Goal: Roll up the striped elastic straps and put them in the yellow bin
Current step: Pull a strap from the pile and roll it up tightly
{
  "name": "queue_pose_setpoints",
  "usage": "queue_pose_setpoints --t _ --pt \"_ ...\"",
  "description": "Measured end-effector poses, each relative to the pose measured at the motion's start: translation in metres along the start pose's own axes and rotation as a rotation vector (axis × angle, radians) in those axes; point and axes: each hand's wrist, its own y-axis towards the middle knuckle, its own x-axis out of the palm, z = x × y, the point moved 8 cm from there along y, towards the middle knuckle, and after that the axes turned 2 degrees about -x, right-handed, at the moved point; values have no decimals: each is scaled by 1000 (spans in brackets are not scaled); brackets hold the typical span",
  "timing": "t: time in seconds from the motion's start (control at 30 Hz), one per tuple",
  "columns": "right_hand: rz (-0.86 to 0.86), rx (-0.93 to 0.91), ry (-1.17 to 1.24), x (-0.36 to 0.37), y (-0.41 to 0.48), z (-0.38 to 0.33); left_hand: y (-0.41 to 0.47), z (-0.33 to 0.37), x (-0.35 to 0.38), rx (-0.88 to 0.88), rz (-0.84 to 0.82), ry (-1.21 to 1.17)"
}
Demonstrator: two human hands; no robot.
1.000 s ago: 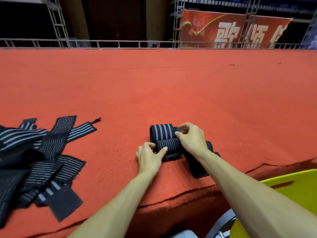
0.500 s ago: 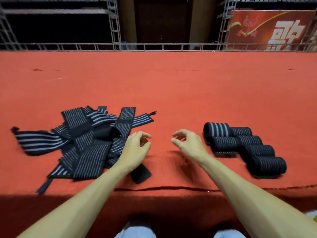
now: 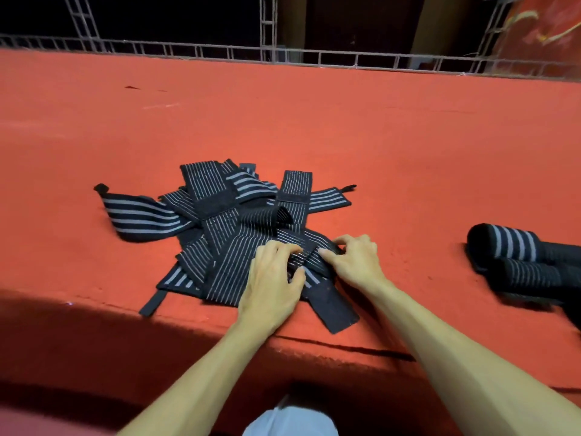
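Red carpet covers the surface (image 3: pixel 314 121), with a grey truss railing (image 3: pixel 283 56) along its far edge and a red banner (image 3: pixel 540 36) in the dark behind it. From the head view, a loose pile of striped elastic straps (image 3: pixel 220 234) lies near the front edge, its bands crossing over each other. Both hands are at the pile's near right corner. The left hand (image 3: pixel 272 284) and right hand (image 3: pixel 355 262) each pinch the same fine-striped strap (image 3: pixel 311 262) between curled fingers and thumb. Well apart to the right, rolled straps (image 3: pixel 515 262) lie side by side, touching.
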Motion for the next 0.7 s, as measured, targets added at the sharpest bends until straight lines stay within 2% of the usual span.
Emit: queue_pose_setpoints --t 0.1,0.23,0.43,0.57,0.7 --pt "26 30 -8 2 1 -3 -1 -2 -1 4 8 15" --pt "79 -1 289 -14 -2 -6 -3 2 2 20 -35 116" --pt "221 -60 361 -64 -10 0 4 8 -6 -53 -5 165" --pt "313 -25 463 -102 -15 25 10 24 -9 -111 -13 268" --pt "449 92 696 -145 -31 61 18 57 5 -90 -103 210"
